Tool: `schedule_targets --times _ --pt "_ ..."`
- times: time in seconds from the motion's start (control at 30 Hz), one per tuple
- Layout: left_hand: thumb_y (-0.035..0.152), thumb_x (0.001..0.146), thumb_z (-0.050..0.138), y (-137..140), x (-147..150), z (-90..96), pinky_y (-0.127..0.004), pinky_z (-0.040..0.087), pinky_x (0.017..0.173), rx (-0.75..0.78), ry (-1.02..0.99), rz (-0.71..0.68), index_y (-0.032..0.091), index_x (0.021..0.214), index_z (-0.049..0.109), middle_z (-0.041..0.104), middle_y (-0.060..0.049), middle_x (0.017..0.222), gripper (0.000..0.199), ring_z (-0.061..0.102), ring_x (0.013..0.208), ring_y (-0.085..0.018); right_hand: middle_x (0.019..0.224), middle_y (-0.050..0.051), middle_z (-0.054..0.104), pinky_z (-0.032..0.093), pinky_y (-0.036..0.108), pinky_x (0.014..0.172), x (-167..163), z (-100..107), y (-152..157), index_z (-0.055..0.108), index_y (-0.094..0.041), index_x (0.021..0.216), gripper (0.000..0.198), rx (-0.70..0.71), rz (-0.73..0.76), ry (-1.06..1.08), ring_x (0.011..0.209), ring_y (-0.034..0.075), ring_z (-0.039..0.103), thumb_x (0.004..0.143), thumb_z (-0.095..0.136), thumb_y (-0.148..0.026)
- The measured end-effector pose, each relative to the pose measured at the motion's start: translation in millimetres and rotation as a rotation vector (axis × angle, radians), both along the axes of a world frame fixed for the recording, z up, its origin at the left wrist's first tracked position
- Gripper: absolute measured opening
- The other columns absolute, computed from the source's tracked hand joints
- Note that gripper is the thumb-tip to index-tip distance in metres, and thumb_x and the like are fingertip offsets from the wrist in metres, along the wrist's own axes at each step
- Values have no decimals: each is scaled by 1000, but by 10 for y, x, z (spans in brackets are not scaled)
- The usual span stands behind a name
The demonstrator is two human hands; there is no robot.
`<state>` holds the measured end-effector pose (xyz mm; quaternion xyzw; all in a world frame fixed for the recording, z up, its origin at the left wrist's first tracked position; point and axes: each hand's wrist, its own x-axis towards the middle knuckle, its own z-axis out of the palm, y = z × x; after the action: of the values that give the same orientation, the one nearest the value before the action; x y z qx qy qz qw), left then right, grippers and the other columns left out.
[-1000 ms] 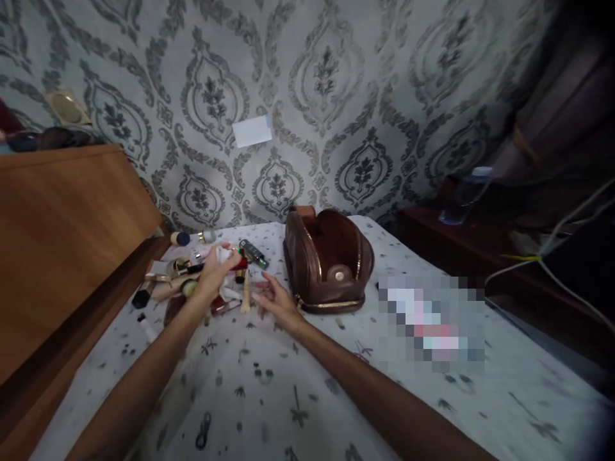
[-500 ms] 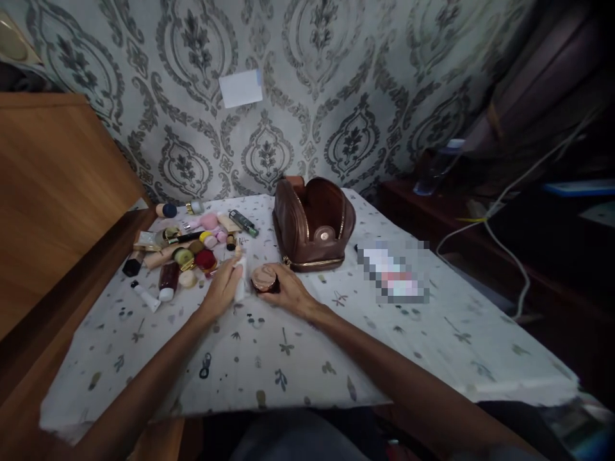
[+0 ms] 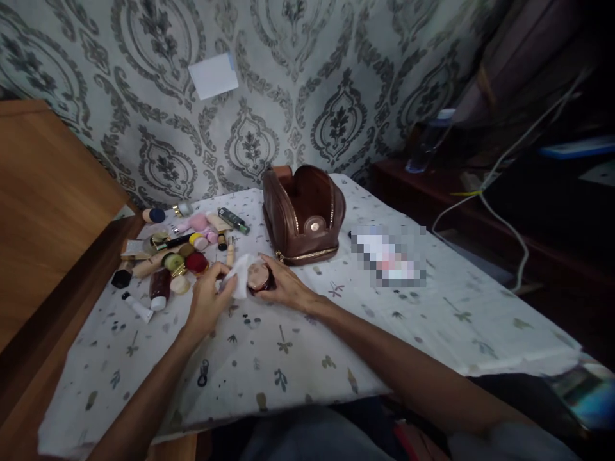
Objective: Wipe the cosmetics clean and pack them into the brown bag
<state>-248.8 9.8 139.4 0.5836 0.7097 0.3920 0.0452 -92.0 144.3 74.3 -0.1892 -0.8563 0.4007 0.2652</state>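
My right hand [image 3: 284, 286] is closed around a small round cosmetic jar [image 3: 258, 276] with a marbled pinkish-brown lid, held just above the table. In my left hand [image 3: 210, 291] a white wipe or tissue [image 3: 242, 275] is pinched, its edge right beside the jar's lid. Behind my right hand stands a brown leather cosmetic bag [image 3: 302, 221], its top unzipped and gaping. Left of my left hand lies a loose pile of cosmetics, among them a dark red bottle [image 3: 160, 286], a red round container [image 3: 196, 262] and a white tube [image 3: 138, 308].
A cloth with small printed plants covers the table [image 3: 307, 358]. A blurred-out phone-like object [image 3: 388, 257] lies right of the bag. A wooden panel [image 3: 52, 205] borders the left side. Farther right are a clear plastic bottle [image 3: 427, 144] and a white cable [image 3: 509, 240].
My left hand has shifted left and lower, and the white wipe is spread wider beside the jar. The jar's lid faces more toward me. The whole view has turned slightly.
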Motion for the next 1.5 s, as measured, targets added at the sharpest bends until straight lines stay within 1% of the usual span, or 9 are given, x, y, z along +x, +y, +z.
schedule_targets --times 0.1,0.2,0.4,0.57,0.87,1.1,1.23,1.33,1.5 --pt "26 86 54 183 163 49 -32 45 85 24 36 -161 21 80 53 65 -5 102 8 59 98 -21 130 15 59 39 48 108 -11 13 -5 33 -17 149 95 -46 3 33 123 32 54 67 79 -32" --pt "25 88 51 363 277 -1 -33 44 86 -41 54 -246 21 82 52 63 -6 101 7 58 96 -21 126 12 61 39 49 108 -20 17 -10 39 -21 146 87 -70 -4 57 119 31 56 68 77 -27" --pt "28 88 50 565 254 -148 -30 42 76 -64 -50 -140 22 81 49 52 1 76 9 52 75 -18 135 15 53 42 46 105 14 28 -27 23 -20 151 106 -139 -47 71 121 30 55 63 81 -29" --pt "28 88 49 592 188 -203 -29 43 81 48 -210 -98 22 97 49 57 -1 95 11 56 94 -19 119 13 64 46 46 100 21 76 -37 11 -17 155 117 -174 -36 35 114 30 60 63 83 -29" --pt "32 92 45 504 101 -356 -28 44 80 89 -398 -51 23 97 50 54 0 91 12 54 87 -18 124 14 62 44 46 103 28 52 -46 9 -18 157 117 -140 -17 44 119 30 58 66 82 -30" --pt "38 97 40 296 191 -412 -30 43 90 73 -408 76 25 98 49 55 -1 95 16 54 94 -19 132 15 57 42 46 105 38 54 -34 28 -16 152 99 -32 13 56 123 31 54 70 79 -33" --pt "38 98 37 197 255 -393 -30 45 87 52 -416 94 25 101 48 55 -1 93 17 54 91 -19 128 11 59 42 46 105 59 71 -55 34 -21 150 92 -14 21 96 119 30 56 70 79 -31" --pt "41 99 36 149 275 -364 -30 45 88 52 -403 59 24 106 48 56 -2 96 22 55 93 -19 121 9 62 46 42 98 85 89 -86 37 -22 147 87 -70 48 149 110 27 61 71 79 -32" --pt "45 98 38 41 321 -254 -30 43 94 33 -338 1 23 117 47 58 -5 111 31 55 104 -20 92 2 65 53 36 82 70 50 -133 40 -20 142 81 -318 128 257 82 20 64 72 77 -37"
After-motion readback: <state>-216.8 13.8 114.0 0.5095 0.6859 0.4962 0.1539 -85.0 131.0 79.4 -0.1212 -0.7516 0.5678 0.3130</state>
